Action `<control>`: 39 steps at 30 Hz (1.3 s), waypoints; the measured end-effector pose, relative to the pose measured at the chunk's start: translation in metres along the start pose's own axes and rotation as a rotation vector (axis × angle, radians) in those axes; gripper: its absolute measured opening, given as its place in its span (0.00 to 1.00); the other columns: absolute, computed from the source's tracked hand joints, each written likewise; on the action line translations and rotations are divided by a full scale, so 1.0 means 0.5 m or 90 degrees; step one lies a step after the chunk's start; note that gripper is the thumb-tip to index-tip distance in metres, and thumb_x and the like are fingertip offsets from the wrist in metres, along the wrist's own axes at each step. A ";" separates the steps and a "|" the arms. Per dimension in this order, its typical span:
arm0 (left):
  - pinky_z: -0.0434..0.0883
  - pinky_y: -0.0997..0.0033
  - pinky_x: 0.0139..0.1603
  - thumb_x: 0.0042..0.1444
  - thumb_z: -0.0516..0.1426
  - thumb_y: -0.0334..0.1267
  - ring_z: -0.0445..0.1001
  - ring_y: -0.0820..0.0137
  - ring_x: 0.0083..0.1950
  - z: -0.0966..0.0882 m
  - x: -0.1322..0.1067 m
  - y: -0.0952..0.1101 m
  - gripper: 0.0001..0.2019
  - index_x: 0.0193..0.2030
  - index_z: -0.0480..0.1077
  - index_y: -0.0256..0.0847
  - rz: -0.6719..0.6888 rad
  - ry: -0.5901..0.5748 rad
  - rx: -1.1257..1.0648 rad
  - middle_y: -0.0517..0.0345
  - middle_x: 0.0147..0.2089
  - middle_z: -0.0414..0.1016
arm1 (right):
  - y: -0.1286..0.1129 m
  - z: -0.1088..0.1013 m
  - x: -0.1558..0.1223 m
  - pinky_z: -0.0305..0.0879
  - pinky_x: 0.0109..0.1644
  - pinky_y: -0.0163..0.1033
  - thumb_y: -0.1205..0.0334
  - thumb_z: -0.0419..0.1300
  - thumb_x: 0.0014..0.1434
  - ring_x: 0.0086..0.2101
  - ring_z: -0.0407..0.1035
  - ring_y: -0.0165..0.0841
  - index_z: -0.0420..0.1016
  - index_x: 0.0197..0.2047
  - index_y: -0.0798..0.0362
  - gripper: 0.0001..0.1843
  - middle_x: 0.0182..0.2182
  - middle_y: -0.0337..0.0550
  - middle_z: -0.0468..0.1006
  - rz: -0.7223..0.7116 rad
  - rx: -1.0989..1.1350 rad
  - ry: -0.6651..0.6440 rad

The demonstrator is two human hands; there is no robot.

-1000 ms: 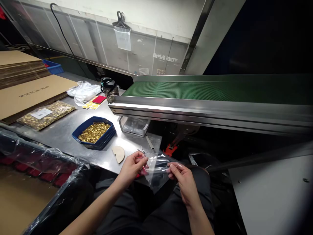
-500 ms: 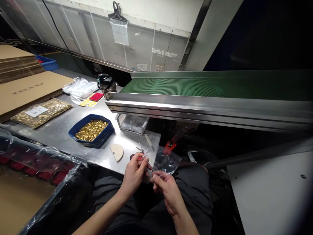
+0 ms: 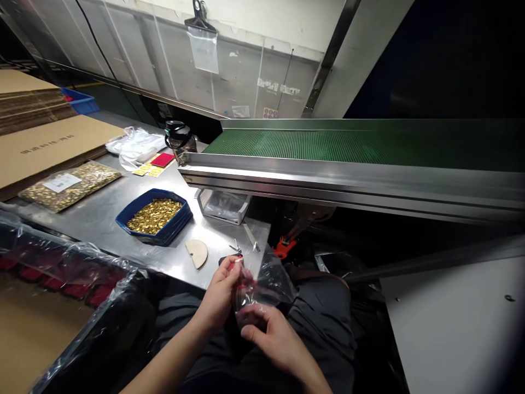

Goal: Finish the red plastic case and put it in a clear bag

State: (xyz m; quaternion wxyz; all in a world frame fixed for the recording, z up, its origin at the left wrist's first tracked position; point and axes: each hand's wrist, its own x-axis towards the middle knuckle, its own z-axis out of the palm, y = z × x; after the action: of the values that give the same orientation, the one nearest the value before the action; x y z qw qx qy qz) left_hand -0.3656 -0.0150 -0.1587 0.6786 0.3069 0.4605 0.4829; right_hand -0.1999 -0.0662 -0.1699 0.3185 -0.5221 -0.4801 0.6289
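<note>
A transparent plastic bag (image 3: 268,282) stretches between my two hands, above my lap at the table's front edge. My left hand (image 3: 221,293) pinches the bag's left side; something red shows through the film by its fingertips. My right hand (image 3: 276,336) is curled at the bag's lower edge, its thumb toward me and its fingers partly behind the film. Beyond my left hand, scissors (image 3: 237,249) lie on the table. A flat half-round wooden piece (image 3: 197,254) is left of them, and a thin pale strip (image 3: 251,237) is to their right.
A blue bin (image 3: 127,221) of small gold pieces stands on the metal table (image 3: 92,232). Behind it are a filled bag (image 3: 76,183), flat cardboard (image 3: 65,139) and a bottle (image 3: 179,139). A green conveyor (image 3: 295,143) crosses behind. A plastic-lined box (image 3: 135,279) is at left.
My right hand has moved down and slightly left, with its thumb now farther from its fingers. The bag has shifted toward me and is spread between my hands.
</note>
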 end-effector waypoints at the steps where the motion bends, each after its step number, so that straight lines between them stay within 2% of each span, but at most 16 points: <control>1: 0.70 0.75 0.30 0.64 0.56 0.54 0.69 0.75 0.27 -0.002 -0.002 0.002 0.15 0.44 0.62 0.45 -0.009 -0.003 -0.009 0.64 0.32 0.69 | 0.001 -0.013 -0.002 0.67 0.52 0.42 0.56 0.75 0.48 0.43 0.75 0.42 0.85 0.42 0.50 0.17 0.39 0.43 0.84 0.005 0.003 -0.003; 3: 0.63 0.79 0.25 0.64 0.56 0.54 0.62 0.78 0.23 -0.008 -0.008 0.007 0.15 0.43 0.62 0.45 -0.016 -0.006 -0.008 0.68 0.28 0.64 | 0.001 -0.044 -0.003 0.65 0.57 0.48 0.48 0.72 0.53 0.49 0.74 0.46 0.83 0.48 0.50 0.21 0.46 0.48 0.83 0.021 0.022 0.022; 5: 0.59 0.80 0.23 0.64 0.56 0.54 0.59 0.79 0.22 -0.015 -0.013 0.011 0.15 0.42 0.63 0.44 -0.016 -0.003 0.010 0.68 0.27 0.63 | -0.005 -0.074 -0.002 0.66 0.57 0.51 0.37 0.60 0.62 0.50 0.74 0.47 0.81 0.52 0.52 0.28 0.49 0.53 0.82 0.036 0.051 0.047; 7: 0.57 0.80 0.23 0.64 0.57 0.54 0.59 0.78 0.22 -0.022 -0.017 0.014 0.16 0.41 0.63 0.43 -0.013 0.000 0.040 0.68 0.26 0.64 | -0.018 -0.089 -0.001 0.67 0.56 0.50 0.31 0.51 0.65 0.52 0.74 0.46 0.77 0.56 0.53 0.35 0.52 0.56 0.80 0.048 0.108 0.022; 9: 0.57 0.80 0.24 0.64 0.57 0.54 0.59 0.78 0.22 -0.025 -0.018 0.013 0.16 0.40 0.63 0.42 -0.006 -0.002 0.069 0.67 0.26 0.65 | -0.033 -0.086 0.000 0.69 0.54 0.46 0.33 0.58 0.62 0.51 0.76 0.43 0.75 0.58 0.54 0.35 0.52 0.57 0.80 0.081 0.184 -0.023; 12: 0.58 0.79 0.24 0.63 0.56 0.55 0.59 0.77 0.23 -0.027 -0.020 0.010 0.17 0.39 0.64 0.42 0.012 -0.016 0.110 0.67 0.25 0.65 | -0.041 -0.059 0.004 0.69 0.44 0.36 0.45 0.73 0.54 0.40 0.78 0.35 0.77 0.54 0.57 0.31 0.45 0.54 0.83 0.156 0.262 -0.039; 14: 0.57 0.78 0.23 0.64 0.56 0.55 0.60 0.76 0.22 -0.027 -0.024 0.009 0.17 0.39 0.63 0.42 0.027 -0.023 0.139 0.67 0.25 0.66 | -0.035 -0.040 0.007 0.68 0.38 0.33 0.48 0.73 0.54 0.34 0.77 0.31 0.79 0.52 0.57 0.28 0.41 0.51 0.84 0.194 0.282 -0.027; 19: 0.60 0.78 0.27 0.67 0.54 0.51 0.63 0.75 0.26 -0.034 -0.038 0.008 0.14 0.40 0.66 0.43 0.086 -0.017 0.222 0.65 0.27 0.68 | -0.010 -0.010 -0.002 0.69 0.37 0.33 0.46 0.74 0.51 0.33 0.76 0.31 0.81 0.47 0.57 0.27 0.39 0.50 0.84 0.249 0.319 -0.041; 22: 0.61 0.77 0.28 0.67 0.54 0.50 0.64 0.75 0.27 -0.039 -0.041 0.005 0.12 0.41 0.67 0.43 0.108 -0.003 0.263 0.65 0.28 0.68 | -0.005 0.001 -0.010 0.65 0.32 0.30 0.47 0.76 0.48 0.27 0.73 0.27 0.83 0.40 0.61 0.26 0.33 0.50 0.83 0.230 0.288 -0.022; 25: 0.62 0.77 0.27 0.67 0.54 0.49 0.65 0.74 0.27 -0.044 -0.038 0.002 0.12 0.41 0.67 0.43 0.122 0.018 0.292 0.64 0.28 0.68 | -0.005 0.006 -0.011 0.61 0.28 0.29 0.44 0.76 0.47 0.24 0.69 0.26 0.81 0.37 0.60 0.27 0.29 0.48 0.82 0.185 0.239 0.032; 30: 0.68 0.72 0.26 0.66 0.54 0.50 0.70 0.69 0.25 -0.050 -0.032 -0.001 0.13 0.41 0.69 0.43 0.138 0.020 0.341 0.61 0.29 0.73 | -0.005 0.000 -0.008 0.59 0.26 0.32 0.39 0.74 0.45 0.22 0.63 0.26 0.74 0.27 0.56 0.27 0.21 0.39 0.74 0.101 0.141 0.083; 31: 0.71 0.69 0.30 0.65 0.55 0.50 0.74 0.66 0.29 -0.051 -0.033 0.000 0.12 0.42 0.69 0.43 0.154 0.033 0.358 0.58 0.33 0.75 | -0.005 -0.001 -0.007 0.58 0.26 0.32 0.38 0.73 0.46 0.21 0.62 0.26 0.71 0.26 0.55 0.28 0.20 0.36 0.72 0.086 0.120 0.093; 33: 0.73 0.60 0.46 0.61 0.60 0.48 0.76 0.58 0.45 -0.050 -0.041 0.005 0.13 0.47 0.70 0.44 0.211 0.090 0.395 0.51 0.44 0.76 | -0.004 -0.003 -0.007 0.55 0.25 0.32 0.37 0.71 0.49 0.20 0.58 0.26 0.66 0.25 0.52 0.28 0.19 0.32 0.66 0.062 0.072 0.117; 35: 0.65 0.54 0.61 0.55 0.66 0.46 0.70 0.53 0.56 -0.042 -0.058 0.010 0.17 0.48 0.70 0.44 0.276 0.151 0.427 0.48 0.50 0.72 | -0.005 -0.004 -0.009 0.54 0.24 0.32 0.37 0.68 0.53 0.20 0.57 0.26 0.61 0.25 0.50 0.28 0.18 0.31 0.63 0.046 0.018 0.139; 37: 0.65 0.57 0.60 0.50 0.69 0.45 0.69 0.54 0.53 -0.024 -0.080 0.011 0.17 0.44 0.72 0.45 0.299 0.106 0.457 0.50 0.47 0.73 | -0.010 -0.005 -0.012 0.54 0.25 0.33 0.36 0.66 0.55 0.21 0.57 0.27 0.61 0.25 0.50 0.28 0.19 0.32 0.64 0.032 -0.037 0.147; 39: 0.69 0.64 0.49 0.50 0.69 0.43 0.72 0.60 0.45 -0.002 -0.097 0.006 0.15 0.42 0.72 0.45 0.244 -0.046 0.467 0.54 0.42 0.74 | -0.016 -0.007 -0.017 0.55 0.26 0.33 0.34 0.64 0.55 0.23 0.60 0.29 0.67 0.28 0.52 0.27 0.21 0.35 0.68 0.014 -0.087 0.131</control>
State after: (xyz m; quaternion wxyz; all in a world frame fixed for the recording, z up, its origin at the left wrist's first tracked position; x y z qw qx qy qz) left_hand -0.3728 -0.0597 -0.1406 0.4381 0.6251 0.5124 0.3934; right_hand -0.1951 -0.0700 -0.1596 0.3225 -0.6099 -0.4808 0.5411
